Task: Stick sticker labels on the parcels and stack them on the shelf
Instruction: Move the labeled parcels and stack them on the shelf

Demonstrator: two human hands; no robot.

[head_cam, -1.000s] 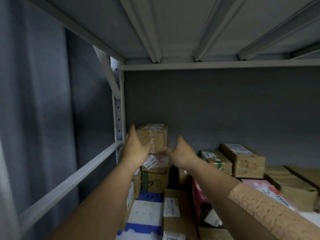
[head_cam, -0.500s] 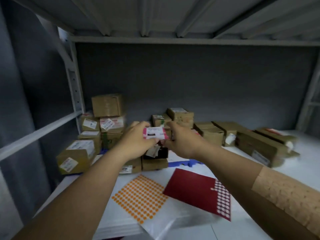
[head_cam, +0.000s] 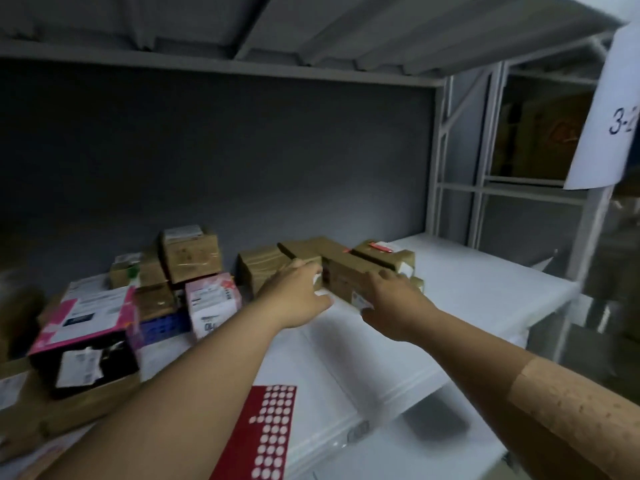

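Observation:
A long brown parcel (head_cam: 341, 276) lies on the white shelf (head_cam: 478, 292) among other brown parcels. My left hand (head_cam: 299, 296) grips its left end, fingers on top and thumb below. At the right end my right hand (head_cam: 391, 301) holds the near side, partly covering a white label. A red sticker sheet (head_cam: 268, 433) with white dots lies on the shelf's front edge, under my left forearm. The view is blurred.
Left of my hands stand a pink-and-white parcel (head_cam: 214, 303), a pink-topped black box (head_cam: 83, 337) and a stack of brown parcels (head_cam: 191, 255). More brown parcels (head_cam: 384, 258) sit behind. A paper sign reading "3-2" (head_cam: 609, 116) hangs at the right, by the shelf's upright post (head_cam: 439, 161).
The view has swung right. My hands let go of the small pink parcel at the left and now hold the long brown parcel farther right. The orange sticker sheet is out of view.

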